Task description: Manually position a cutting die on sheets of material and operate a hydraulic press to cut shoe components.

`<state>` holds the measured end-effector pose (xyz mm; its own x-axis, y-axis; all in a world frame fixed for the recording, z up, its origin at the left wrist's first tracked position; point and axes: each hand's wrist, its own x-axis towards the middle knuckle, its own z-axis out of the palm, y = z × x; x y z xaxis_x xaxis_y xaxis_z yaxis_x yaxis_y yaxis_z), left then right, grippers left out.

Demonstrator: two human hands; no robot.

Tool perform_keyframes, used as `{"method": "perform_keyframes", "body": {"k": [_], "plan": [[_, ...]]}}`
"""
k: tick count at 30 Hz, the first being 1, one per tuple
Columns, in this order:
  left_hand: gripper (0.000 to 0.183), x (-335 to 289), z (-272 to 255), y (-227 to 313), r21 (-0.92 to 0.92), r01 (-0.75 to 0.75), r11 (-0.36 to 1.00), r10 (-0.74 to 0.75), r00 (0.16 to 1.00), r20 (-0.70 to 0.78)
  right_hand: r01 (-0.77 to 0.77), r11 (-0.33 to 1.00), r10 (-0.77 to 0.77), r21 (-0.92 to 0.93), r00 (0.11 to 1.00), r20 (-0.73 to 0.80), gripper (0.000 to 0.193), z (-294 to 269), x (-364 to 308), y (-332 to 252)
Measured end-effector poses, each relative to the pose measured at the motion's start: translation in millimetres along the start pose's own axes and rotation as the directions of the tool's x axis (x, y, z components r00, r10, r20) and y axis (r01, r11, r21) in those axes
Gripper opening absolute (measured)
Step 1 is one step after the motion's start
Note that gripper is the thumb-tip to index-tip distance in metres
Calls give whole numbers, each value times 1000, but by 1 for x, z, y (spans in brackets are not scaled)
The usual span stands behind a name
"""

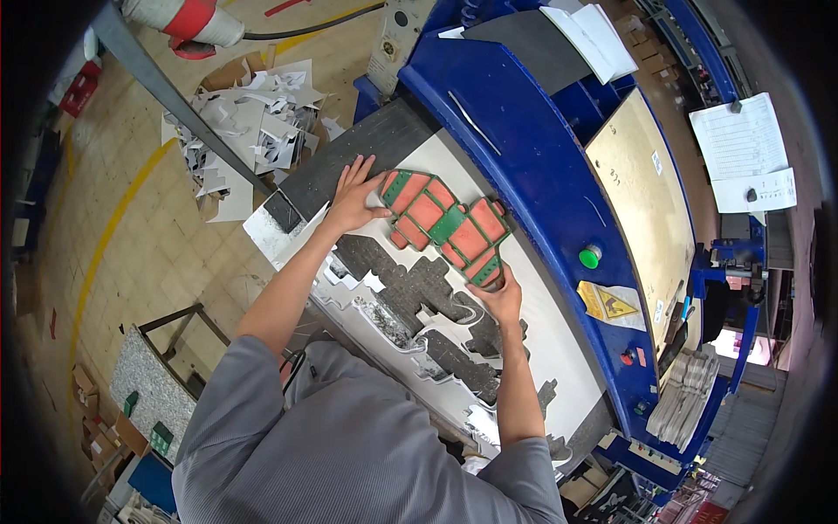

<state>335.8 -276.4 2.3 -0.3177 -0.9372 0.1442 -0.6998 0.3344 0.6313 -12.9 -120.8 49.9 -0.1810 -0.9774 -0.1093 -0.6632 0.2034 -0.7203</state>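
A cutting die (448,224) with a green frame and red foam pads lies on a pale sheet (546,319) on the machine's bed. My left hand (356,196) is at the die's left end, fingers spread outward and thumb against its edge. The die's near right end sits in the grip of my right hand (502,301), thumb on one side and fingers on the other. Between my forearms, shaped cut-outs in the sheet show the dark cutting surface (410,293) beneath. White offcuts (384,323) hang along the near edge.
The blue press arm (524,148) stands just beyond the die, with a green button (590,256) on it. A box of scrap offcuts (253,131) is on the floor at left. Stacked cut pieces (685,397) lie at right. A grey metal bar (175,96) crosses the upper left.
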Motion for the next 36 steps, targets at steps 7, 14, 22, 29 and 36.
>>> {"method": "perform_keyframes", "body": {"k": [7,14,22,29,36], "plan": [[86,2,-5,-7,29,-12,1000,12,1000,2,-48,989,51,-138,998,25,79,-2,5,-9],[77,-5,-12,13,-104,82,991,-81,997,6,41,986,-9,-161,980,199,83,-43,2,8],[7,-98,-4,61,21,-86,996,88,972,-219,112,967,-26,229,937,-349,20,-108,6,-15],[21,-69,31,52,74,-117,990,133,954,-270,139,981,-28,139,798,-603,48,-112,25,-52],[19,-32,28,67,49,-274,961,278,937,-212,-108,749,375,654,882,-285,48,-79,2,-70]]}}
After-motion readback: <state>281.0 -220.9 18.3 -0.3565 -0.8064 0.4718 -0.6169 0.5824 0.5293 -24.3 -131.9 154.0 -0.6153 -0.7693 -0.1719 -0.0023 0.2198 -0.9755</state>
